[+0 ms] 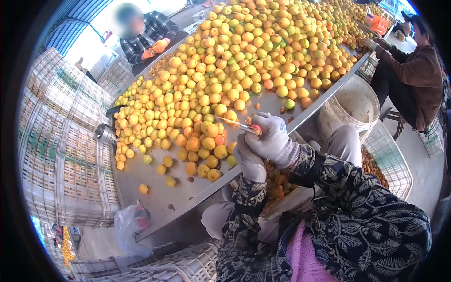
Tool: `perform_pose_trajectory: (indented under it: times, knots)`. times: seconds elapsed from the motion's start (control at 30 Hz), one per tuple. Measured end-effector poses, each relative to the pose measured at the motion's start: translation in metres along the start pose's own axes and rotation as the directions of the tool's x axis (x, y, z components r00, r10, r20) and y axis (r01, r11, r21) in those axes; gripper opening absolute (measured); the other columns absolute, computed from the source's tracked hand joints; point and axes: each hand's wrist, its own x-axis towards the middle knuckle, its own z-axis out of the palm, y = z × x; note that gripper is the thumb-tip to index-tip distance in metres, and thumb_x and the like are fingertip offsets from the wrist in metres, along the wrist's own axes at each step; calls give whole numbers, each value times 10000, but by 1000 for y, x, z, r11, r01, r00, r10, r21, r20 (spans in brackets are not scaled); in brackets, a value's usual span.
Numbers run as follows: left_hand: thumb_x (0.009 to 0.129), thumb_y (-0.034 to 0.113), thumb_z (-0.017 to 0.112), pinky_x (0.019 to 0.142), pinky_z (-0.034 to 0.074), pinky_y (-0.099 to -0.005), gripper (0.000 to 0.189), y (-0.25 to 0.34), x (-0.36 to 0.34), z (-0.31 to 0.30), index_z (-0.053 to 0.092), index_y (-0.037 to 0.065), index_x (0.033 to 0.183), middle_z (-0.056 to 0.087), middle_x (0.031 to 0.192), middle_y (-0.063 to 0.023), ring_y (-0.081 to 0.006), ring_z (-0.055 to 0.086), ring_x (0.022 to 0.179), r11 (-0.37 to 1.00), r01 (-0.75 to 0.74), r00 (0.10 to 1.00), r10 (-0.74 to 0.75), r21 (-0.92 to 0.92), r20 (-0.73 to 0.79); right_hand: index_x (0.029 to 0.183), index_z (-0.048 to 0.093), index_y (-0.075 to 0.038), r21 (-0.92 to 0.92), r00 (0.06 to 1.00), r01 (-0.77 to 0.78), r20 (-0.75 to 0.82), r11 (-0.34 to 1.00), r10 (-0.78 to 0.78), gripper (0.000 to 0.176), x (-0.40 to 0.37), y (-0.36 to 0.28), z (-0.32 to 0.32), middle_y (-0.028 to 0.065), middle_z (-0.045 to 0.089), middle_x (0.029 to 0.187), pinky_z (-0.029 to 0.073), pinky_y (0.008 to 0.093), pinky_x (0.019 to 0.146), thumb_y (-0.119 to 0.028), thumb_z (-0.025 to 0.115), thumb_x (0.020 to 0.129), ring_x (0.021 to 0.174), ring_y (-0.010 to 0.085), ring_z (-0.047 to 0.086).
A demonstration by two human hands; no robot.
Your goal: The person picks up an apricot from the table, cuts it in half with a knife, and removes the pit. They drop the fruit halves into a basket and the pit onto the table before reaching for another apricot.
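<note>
Both my hands wear pale gloves and meet at the near edge of a metal table (199, 191). My right hand (272, 141) is closed around the red handle of a small knife (244, 126), whose thin blade points left over the fruit. Below and against it, my left hand (249, 160) has its fingers closed; what they hold, if anything, is hidden. A large heap of yellow-orange fruit (230, 77) covers much of the table. Beneath my hands, fruit pieces (277, 181) lie in a container.
Stacked plastic crates (70, 155) stand at left. A white bucket (354, 103) and a crate of pits (394, 160) are at right. One person (145, 35) works across the table, another (413, 80) sits at right. A plastic bag (129, 230) hangs near the table corner.
</note>
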Motion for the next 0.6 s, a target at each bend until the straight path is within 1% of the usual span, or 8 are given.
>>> perform_pose_trajectory:
  times: [0.07, 0.2, 0.27, 0.37, 0.4, 0.5, 0.57, 0.6]
  knots:
    - [990, 264, 436, 740, 470, -283, 311, 4, -2, 0, 601, 3, 955, 599, 897, -28, -117, 559, 827, 903, 227, 972, -233, -364, 28, 673, 538, -38, -40, 998, 52, 26, 998, -51, 139, 1, 0, -1, 136, 527, 650, 439, 385, 546, -128, 639, 703, 591, 351, 539]
    - [963, 332, 476, 601, 473, -261, 322, 7, -1, 6, 609, 41, 931, 591, 817, -8, -100, 565, 691, 853, 300, 939, -343, -428, -24, 663, 530, -48, -72, 982, 133, 144, 988, -122, 156, 1, 11, -6, 143, 521, 649, 448, 384, 554, -149, 643, 698, 603, 367, 543]
    - [927, 397, 516, 419, 388, -241, 320, 1, 10, -7, 601, 94, 873, 560, 691, 18, -96, 507, 498, 397, 762, 599, -733, -512, 323, 666, 534, -47, -85, 968, 195, 180, 977, -177, 154, 0, 21, -10, 151, 516, 651, 452, 380, 556, -149, 646, 693, 605, 372, 541]
    - [912, 456, 508, 329, 273, -238, 339, 8, 12, -4, 583, 135, 831, 513, 586, 26, -109, 409, 370, 456, 802, 572, -773, -385, 274, 733, 602, -50, -17, 946, 181, 276, 983, -169, 163, 4, 39, -12, 101, 611, 679, 487, 363, 573, -201, 662, 740, 608, 291, 619]
    - [914, 472, 483, 360, 319, -250, 382, -14, 15, -23, 580, 117, 816, 511, 566, -6, -139, 423, 372, 244, 894, 440, -635, -377, 635, 763, 621, -33, 324, 967, -186, 229, 928, 114, 166, 3, 44, -9, 79, 633, 702, 490, 334, 573, -195, 657, 770, 610, 234, 623]
    - [903, 494, 475, 378, 347, -293, 428, -8, 15, -23, 590, 90, 819, 543, 590, -45, -179, 420, 372, 219, 901, 430, -554, -374, 713, 807, 618, -18, 717, 800, -555, 323, 421, 505, 140, 2, 51, -17, 23, 592, 696, 479, 232, 579, -146, 619, 863, 593, 102, 567]
    - [915, 421, 494, 482, 435, -314, 380, -6, 10, -26, 609, 62, 869, 603, 676, -73, -191, 529, 488, 210, 897, 441, -484, -389, 756, 783, 610, -21, 594, 854, -508, 250, 624, 456, 142, -6, 55, -23, 26, 593, 706, 478, 231, 572, -135, 602, 867, 607, 105, 570]
    - [926, 373, 497, 562, 459, -296, 342, -3, 4, -25, 617, 53, 912, 620, 742, -72, -167, 563, 593, 578, 759, 593, -425, -299, 684, 783, 610, -21, 593, 851, -511, 245, 623, 465, 142, -9, 57, -28, 26, 593, 706, 478, 231, 572, -135, 602, 867, 607, 105, 570]
